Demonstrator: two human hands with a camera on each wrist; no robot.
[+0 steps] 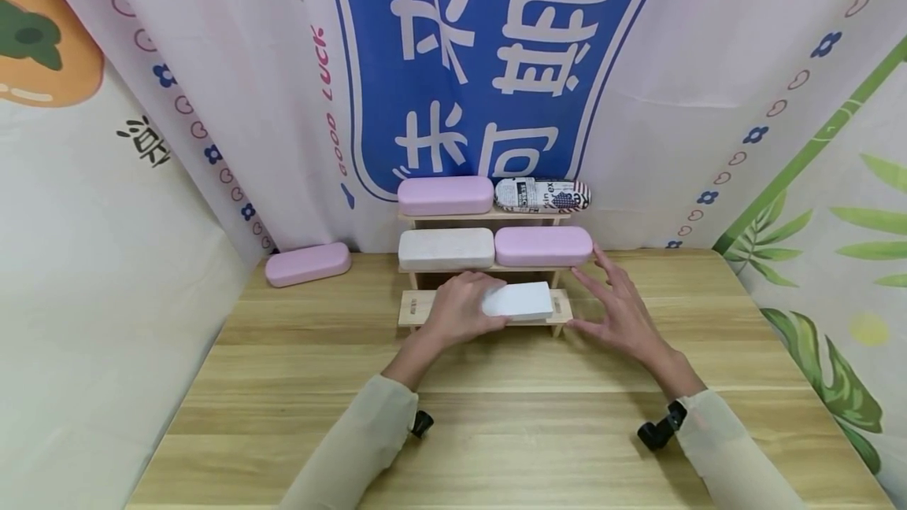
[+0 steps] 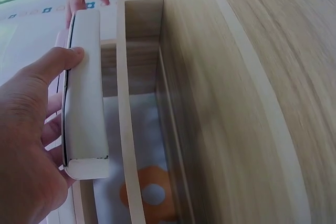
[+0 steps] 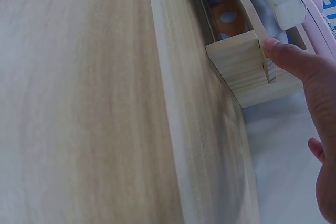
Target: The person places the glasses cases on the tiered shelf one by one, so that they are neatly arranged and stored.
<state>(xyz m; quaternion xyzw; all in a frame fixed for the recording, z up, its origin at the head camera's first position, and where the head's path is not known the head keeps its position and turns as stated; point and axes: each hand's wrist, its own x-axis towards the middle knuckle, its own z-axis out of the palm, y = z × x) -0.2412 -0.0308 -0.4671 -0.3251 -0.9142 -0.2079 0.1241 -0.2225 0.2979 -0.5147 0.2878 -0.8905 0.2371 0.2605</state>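
Note:
My left hand (image 1: 464, 309) grips a white box-shaped glasses case (image 1: 520, 301) over the lowest tier of a small wooden stepped rack (image 1: 418, 307). In the left wrist view, the thumb lies along the case's white face (image 2: 86, 98), with the fingers behind it; a dark seam runs down one edge. My right hand (image 1: 622, 313) is at the rack's right end, fingers spread. Its thumb (image 3: 289, 56) touches the end of the lowest tier's front board. A pink glasses case (image 1: 543, 246) sits on the middle tier beside its index finger.
A pale grey case (image 1: 446, 249) shares the middle tier. The top tier bears another pink case (image 1: 445, 196) and a newsprint-patterned case (image 1: 542, 195). One more pink case (image 1: 308, 264) lies on the wooden table (image 1: 510, 423) to the left. A printed curtain (image 1: 638, 140) hangs behind.

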